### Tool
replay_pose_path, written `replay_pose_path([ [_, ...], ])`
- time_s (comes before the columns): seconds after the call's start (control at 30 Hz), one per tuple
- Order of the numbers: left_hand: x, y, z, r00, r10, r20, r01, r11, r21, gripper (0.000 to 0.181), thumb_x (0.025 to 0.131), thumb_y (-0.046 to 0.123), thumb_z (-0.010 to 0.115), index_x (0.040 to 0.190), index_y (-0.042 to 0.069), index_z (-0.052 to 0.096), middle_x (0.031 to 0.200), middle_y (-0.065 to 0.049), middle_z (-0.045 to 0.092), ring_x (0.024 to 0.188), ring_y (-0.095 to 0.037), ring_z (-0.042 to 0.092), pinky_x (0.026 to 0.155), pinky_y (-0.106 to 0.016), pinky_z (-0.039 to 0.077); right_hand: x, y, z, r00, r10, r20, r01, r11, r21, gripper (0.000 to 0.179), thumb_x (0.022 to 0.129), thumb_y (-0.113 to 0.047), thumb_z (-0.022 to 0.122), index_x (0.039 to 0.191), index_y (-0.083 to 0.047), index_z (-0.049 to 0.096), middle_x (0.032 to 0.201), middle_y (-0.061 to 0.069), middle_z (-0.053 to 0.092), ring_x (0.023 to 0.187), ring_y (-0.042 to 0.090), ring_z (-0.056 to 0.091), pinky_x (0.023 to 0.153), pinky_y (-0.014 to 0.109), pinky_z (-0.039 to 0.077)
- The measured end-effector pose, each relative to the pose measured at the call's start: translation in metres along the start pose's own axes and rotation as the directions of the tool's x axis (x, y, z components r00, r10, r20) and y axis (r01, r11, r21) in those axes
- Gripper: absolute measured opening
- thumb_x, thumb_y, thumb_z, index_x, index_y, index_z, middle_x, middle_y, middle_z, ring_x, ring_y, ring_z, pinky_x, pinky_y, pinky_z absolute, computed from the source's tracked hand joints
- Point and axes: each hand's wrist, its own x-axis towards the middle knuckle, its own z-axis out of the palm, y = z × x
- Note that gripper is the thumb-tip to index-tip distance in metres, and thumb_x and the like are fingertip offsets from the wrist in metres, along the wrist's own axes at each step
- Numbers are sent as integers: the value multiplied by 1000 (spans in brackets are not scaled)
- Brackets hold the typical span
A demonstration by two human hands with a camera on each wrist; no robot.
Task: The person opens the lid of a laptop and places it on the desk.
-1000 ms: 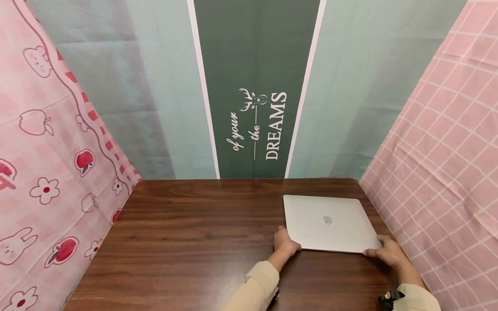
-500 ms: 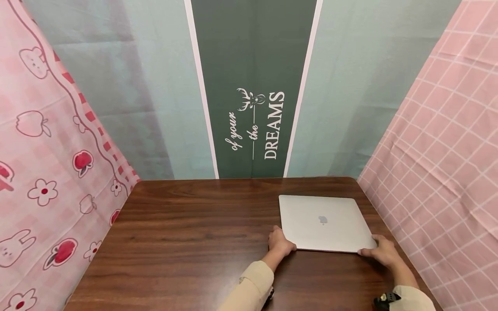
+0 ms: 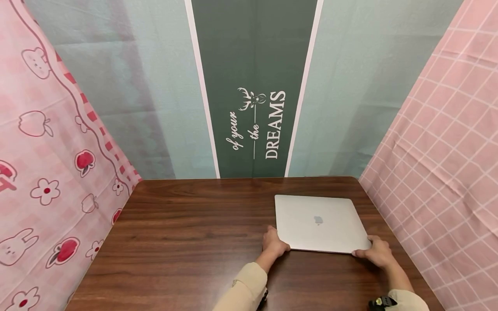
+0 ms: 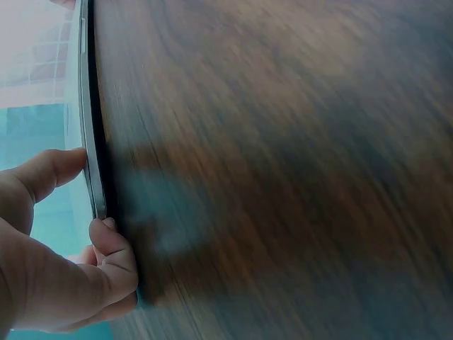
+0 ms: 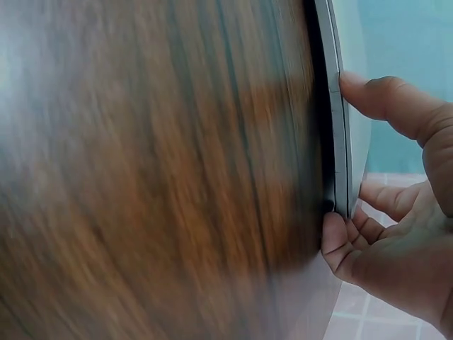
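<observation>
A silver laptop (image 3: 318, 222) with an apple logo lies lid closed on the right half of the wooden table. At its near left corner my left hand (image 3: 275, 242) grips it, thumb on the front edge and fingers along the side. My right hand (image 3: 376, 252) holds the near right corner in the same manner. In the left wrist view, the thumb presses the laptop's thin edge (image 4: 90, 127) and a fingertip curls at its corner. The right wrist view has the thumb on the edge (image 5: 338, 134), with fingertips bent around the corner.
The brown wood-grain table (image 3: 175, 242) has rounded far corners. Behind it hangs a green curtain (image 3: 253, 52) with lettering. Pink patterned cloth (image 3: 46, 142) borders the left side, and pink checked cloth (image 3: 447, 151) stands close beyond my right hand.
The laptop has shifted a little to the left across the table, both hands moving along with it. Their hold on its near corners looks the same.
</observation>
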Motion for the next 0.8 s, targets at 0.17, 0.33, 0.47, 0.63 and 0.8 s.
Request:
replay_pose_path([
  [0.17,2,-6,-4,1000,-10,2,10,1000,-2,59,52,6,89,96,1,50,83,-12,56,82,-33,57,73,-38,49,0,-5,4,1000,0,2,0,1000,2,91,66,-34,81,118,26,37,108,46,45,98,60,44,82,61,37],
  [0.33,3,-9,-9,1000,-21,-2,21,1000,-2,59,51,7,89,95,2,50,83,-11,56,82,-32,57,72,-37,49,0,-12,6,1000,0,6,0,1000,5,91,66,-34,81,118,26,36,107,47,44,99,60,43,83,61,37],
  [0.47,2,-12,-13,1000,-26,-4,26,1000,-16,58,51,5,89,94,3,50,80,-10,54,81,-31,56,72,-36,49,-1,-17,9,1000,12,20,-12,1000,27,93,66,-35,81,119,26,34,108,48,42,100,61,41,84,62,36],
  [0.63,2,-19,-18,999,-31,-12,30,999,-36,58,50,4,88,93,3,50,79,-9,54,81,-29,56,73,-35,48,-3,-20,15,1000,15,19,-16,997,71,95,67,-33,81,121,26,32,109,49,38,101,62,38,86,63,34],
  [0.8,0,-24,-26,999,-28,-32,27,999,-46,59,49,3,88,95,2,51,81,-9,56,83,-30,56,74,-36,48,-5,-23,25,1000,-3,-2,3,992,127,95,66,-30,83,122,27,31,111,46,37,104,58,37,88,62,33],
])
